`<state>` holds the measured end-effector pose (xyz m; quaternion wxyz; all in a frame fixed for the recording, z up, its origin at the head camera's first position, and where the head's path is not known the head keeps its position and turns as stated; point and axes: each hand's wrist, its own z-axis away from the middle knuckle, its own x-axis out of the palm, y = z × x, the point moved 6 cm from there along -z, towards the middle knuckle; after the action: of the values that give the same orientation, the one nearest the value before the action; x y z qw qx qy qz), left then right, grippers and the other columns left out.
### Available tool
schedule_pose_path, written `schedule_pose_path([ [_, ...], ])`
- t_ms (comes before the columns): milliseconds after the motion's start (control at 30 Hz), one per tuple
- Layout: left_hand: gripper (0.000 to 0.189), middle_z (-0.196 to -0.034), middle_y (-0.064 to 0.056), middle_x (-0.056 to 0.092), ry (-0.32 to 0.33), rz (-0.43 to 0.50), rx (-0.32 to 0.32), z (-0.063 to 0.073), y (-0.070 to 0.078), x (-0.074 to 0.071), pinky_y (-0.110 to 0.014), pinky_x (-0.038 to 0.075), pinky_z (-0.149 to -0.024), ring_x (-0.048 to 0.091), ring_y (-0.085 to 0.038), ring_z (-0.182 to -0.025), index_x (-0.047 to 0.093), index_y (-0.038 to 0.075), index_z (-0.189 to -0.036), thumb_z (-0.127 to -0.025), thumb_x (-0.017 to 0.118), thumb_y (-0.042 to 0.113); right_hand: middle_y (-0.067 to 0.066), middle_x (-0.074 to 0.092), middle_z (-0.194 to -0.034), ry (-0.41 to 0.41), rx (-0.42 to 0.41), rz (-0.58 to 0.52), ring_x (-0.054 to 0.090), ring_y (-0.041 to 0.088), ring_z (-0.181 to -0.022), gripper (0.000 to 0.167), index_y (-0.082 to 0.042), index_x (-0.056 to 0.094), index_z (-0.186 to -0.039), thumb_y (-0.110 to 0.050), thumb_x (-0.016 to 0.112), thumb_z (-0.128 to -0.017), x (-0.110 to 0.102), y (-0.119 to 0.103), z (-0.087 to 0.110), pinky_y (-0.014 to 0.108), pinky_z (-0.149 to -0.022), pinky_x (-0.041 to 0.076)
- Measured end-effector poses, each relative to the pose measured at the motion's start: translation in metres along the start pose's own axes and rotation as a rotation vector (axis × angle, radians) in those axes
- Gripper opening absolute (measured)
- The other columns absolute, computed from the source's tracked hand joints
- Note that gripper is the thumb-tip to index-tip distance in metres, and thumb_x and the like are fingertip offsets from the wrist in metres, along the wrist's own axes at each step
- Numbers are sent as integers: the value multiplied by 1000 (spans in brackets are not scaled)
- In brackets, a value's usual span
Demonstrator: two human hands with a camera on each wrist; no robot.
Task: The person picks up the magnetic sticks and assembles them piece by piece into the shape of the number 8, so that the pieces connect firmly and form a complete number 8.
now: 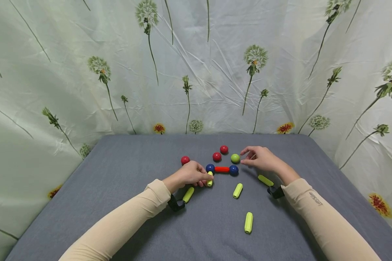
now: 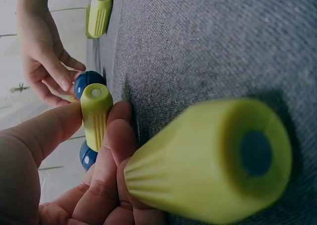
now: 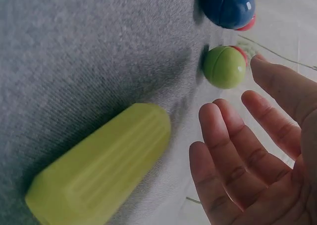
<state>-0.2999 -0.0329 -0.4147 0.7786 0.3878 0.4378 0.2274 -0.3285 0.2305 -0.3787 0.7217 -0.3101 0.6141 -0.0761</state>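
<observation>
My left hand (image 1: 190, 173) pinches a short yellow-green rod (image 2: 95, 123) between thumb and fingers, a small metal disc showing in its end. In the head view the rod's far end is right at the left blue ball (image 1: 210, 168). That ball, a red rod (image 1: 221, 169) and a second blue ball (image 1: 233, 170) form one straight piece on the table. My right hand (image 1: 262, 158) is just right of a lime-green ball (image 3: 225, 67), its fingers loosely bent with nothing between them.
Red balls lie behind the piece (image 1: 217, 156), (image 1: 224, 149) and one red ball (image 1: 185, 160) beyond my left hand. Loose yellow-green rods lie by my left wrist (image 1: 188, 194), under my right forearm (image 1: 265, 180), and in front (image 1: 237, 190), (image 1: 248, 222). A grey cloth (image 1: 134, 156) covers the table.
</observation>
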Motion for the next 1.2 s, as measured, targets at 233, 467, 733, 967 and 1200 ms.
schedule_pose_path([
  [233, 23, -70, 3, 70, -1, -3, -2, 0, 0, 0, -22, 50, -57, 62, -8, -62, 76, 11, -83, -92, 81, 32, 12, 74, -105, -12, -12, 9, 68, 21, -92, 38, -7, 66, -130, -29, 72, -99, 3, 5, -9, 33, -75, 53],
  [467, 23, -70, 3, 70, 5, -1, -6, 0, 0, 1, -22, 50, -57, 62, -8, -62, 76, 11, -82, -91, 81, 32, 11, 73, -105, -13, -22, 21, 67, 21, -93, 39, -8, 65, -131, -28, 74, -98, 9, 3, -16, 32, -75, 51],
  [733, 24, -70, 3, 69, 5, -8, 1, -1, 1, 1, -22, 50, -57, 61, -8, -61, 75, 11, -82, -92, 81, 32, 14, 74, -108, -27, -11, 38, 68, 24, -94, 43, -9, 63, -136, -27, 74, -98, 14, -1, -21, 36, -76, 54],
  [967, 23, -69, 3, 68, 9, -3, -1, 0, 1, 1, -21, 49, -56, 60, -7, -61, 75, 10, -82, -92, 81, 30, 16, 74, -112, -33, -44, 44, 70, 28, -101, 43, -8, 62, -138, -24, 72, -100, 15, -4, -24, 42, -82, 57],
  [1200, 23, -69, 3, 69, 22, -10, 2, -1, 1, 1, -22, 48, -56, 61, -8, -63, 75, 11, -81, -91, 81, 31, 16, 74, -112, -41, -43, 51, 70, 28, -102, 37, -9, 65, -134, -22, 72, -100, 17, -6, -27, 42, -82, 57],
])
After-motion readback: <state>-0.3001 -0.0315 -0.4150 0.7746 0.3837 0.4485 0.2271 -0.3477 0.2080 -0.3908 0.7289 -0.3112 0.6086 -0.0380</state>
